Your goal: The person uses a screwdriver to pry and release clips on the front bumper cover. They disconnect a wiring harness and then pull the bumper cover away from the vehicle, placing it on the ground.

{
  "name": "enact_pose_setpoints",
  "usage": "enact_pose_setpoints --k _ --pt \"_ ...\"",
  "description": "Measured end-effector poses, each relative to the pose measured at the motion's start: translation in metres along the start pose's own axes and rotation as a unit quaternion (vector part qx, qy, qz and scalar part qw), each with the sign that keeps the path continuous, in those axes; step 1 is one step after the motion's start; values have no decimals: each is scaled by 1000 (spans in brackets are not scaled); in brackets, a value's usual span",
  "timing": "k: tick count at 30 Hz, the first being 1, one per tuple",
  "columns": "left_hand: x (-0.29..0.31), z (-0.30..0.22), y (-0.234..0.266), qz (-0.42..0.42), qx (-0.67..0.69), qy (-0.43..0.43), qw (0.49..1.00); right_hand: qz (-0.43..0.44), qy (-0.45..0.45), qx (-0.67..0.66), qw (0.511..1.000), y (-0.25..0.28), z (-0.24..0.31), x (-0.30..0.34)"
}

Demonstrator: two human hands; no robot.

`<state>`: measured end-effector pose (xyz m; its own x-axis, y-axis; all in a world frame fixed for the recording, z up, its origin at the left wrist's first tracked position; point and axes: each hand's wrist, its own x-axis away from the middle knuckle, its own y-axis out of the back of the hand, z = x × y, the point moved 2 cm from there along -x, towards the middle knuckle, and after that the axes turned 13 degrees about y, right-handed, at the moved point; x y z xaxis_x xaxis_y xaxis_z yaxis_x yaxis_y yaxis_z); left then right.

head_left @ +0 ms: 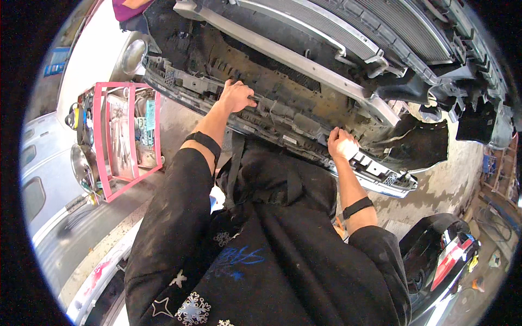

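A long, dirty car bumper cover [272,137] stretches across in front of my body, its inner side turned up and coated with dust. My left hand [237,96] is closed over its upper edge left of the middle, fingers bent around the plastic. Farther right, my right hand [342,144] grips the same edge, the fingertips partly hidden. Beyond the cover runs a grey metal crash beam [293,58] on the car's front. Behind the beam sit the finned radiators [326,30]. The cover's right end [416,144] bends back toward the car.
On the left stands a pink-framed tool cart [98,141] holding several tools, with a round metal dish [82,167] beside it. A light blue vehicle [41,185] is farther left. Black car parts with a red lamp [452,259] lie at lower right. Something purple [129,10] shows at upper left.
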<state>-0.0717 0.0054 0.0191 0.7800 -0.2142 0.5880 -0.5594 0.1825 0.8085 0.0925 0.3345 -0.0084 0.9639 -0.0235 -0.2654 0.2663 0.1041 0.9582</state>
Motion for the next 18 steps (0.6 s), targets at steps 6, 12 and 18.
enact_pose_setpoints --k 6,12,18 --pt "6 -1 -3 -23 5 -9 1000 11 -14 3 1000 1 5 12" --pt "14 0 3 36 -18 7 999 31 -24 -11 999 3 7 9" --pt "22 3 0 50 -20 25 998 59 -27 -36 997 3 12 11"
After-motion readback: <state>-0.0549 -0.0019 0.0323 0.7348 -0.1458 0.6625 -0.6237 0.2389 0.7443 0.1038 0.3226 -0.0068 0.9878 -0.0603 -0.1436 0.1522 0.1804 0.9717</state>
